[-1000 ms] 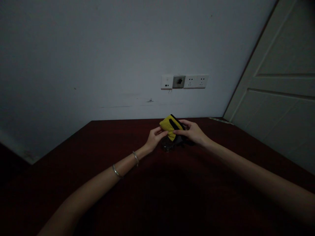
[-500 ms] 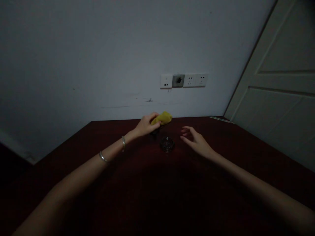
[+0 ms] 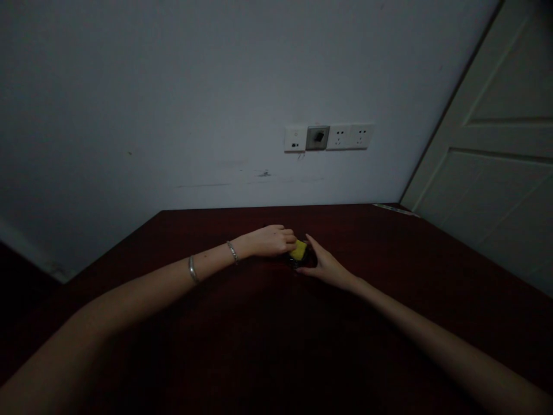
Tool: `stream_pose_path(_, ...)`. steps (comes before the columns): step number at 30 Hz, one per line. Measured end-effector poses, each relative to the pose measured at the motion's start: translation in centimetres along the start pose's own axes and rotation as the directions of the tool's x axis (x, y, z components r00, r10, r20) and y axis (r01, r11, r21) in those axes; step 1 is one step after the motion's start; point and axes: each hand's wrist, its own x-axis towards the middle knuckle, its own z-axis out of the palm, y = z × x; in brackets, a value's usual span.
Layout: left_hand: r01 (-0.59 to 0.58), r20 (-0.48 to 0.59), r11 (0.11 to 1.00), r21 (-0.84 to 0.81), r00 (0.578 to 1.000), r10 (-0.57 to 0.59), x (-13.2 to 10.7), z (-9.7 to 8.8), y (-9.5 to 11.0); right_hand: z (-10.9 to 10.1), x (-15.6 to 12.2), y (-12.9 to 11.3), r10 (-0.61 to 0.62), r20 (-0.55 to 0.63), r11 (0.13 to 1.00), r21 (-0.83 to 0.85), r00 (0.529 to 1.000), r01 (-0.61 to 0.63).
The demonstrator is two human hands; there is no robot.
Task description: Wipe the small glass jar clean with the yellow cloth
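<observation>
My left hand (image 3: 271, 241) is closed on a folded yellow cloth (image 3: 299, 249) and presses it down into a small dark glass dish (image 3: 297, 263) on the dark red table (image 3: 389, 253). My right hand (image 3: 324, 265) curves around the right side of the dish, fingers against its rim. Most of the dish is hidden under the cloth and the hands. Two bracelets sit on my left wrist and forearm.
A white wall rises behind the table with a row of sockets and a switch plate (image 3: 328, 138). A white door (image 3: 496, 167) stands at the right. A thin pale strip (image 3: 395, 209) lies at the table's far right corner.
My left hand brought the yellow cloth from up near the wall down onto the dish. My right hand, earlier open beside the dish, has closed in around it.
</observation>
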Motion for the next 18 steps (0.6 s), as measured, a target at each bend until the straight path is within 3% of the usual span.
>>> stream_pose_path(4,-0.131,0.097,0.991,-0.003,0.987,0.131,0.4,0.6,-0.6,0.7,0.7,0.8,0.005,-0.014,1.000,-0.005,1.000,-0.005)
stream_pose_path(11,-0.134,-0.041,0.991,0.030,0.990,0.135,1.2,1.6,-1.1,0.9,0.7,1.1,0.005,-0.041,1.000,0.012,0.999,-0.005)
stream_pose_path(18,-0.174,0.118,0.983,0.048,0.979,0.168,2.0,1.9,-0.1,0.8,0.6,1.0,0.027,-0.060,1.000,-0.005,0.998,-0.027)
